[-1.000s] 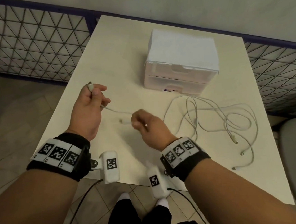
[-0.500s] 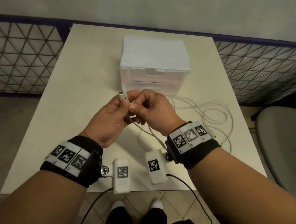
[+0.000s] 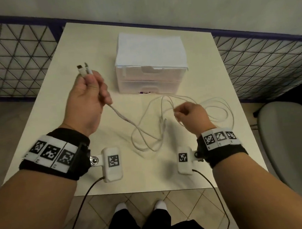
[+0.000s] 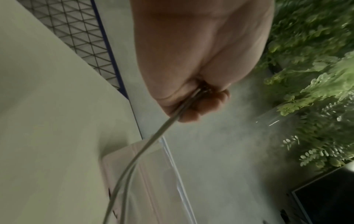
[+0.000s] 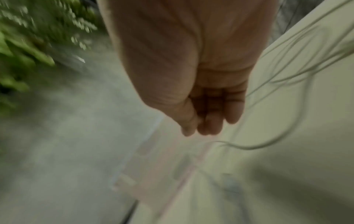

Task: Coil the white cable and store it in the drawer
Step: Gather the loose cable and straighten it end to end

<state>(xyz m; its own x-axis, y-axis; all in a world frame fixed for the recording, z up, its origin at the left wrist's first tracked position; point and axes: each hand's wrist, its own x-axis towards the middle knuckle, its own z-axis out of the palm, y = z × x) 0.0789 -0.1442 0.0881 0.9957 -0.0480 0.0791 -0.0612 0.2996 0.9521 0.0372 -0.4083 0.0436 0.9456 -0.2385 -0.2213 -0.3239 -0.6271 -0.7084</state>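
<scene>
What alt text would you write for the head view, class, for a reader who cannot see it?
The left hand grips two plug ends of the white cable upright, above a pale table. The right hand, fingers curled, reaches into the loose loops lying before a closed white drawer box.

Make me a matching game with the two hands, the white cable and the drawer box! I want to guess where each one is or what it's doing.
Things:
1. left hand
2. right hand
3. white cable
4. drawer box

States:
A. drawers closed, at the table's far side
B. holds two plug ends upright
C. hovers over the loose loops
D. sprawls uncoiled on the table

Pairs: 1-B, 2-C, 3-D, 4-A
</scene>
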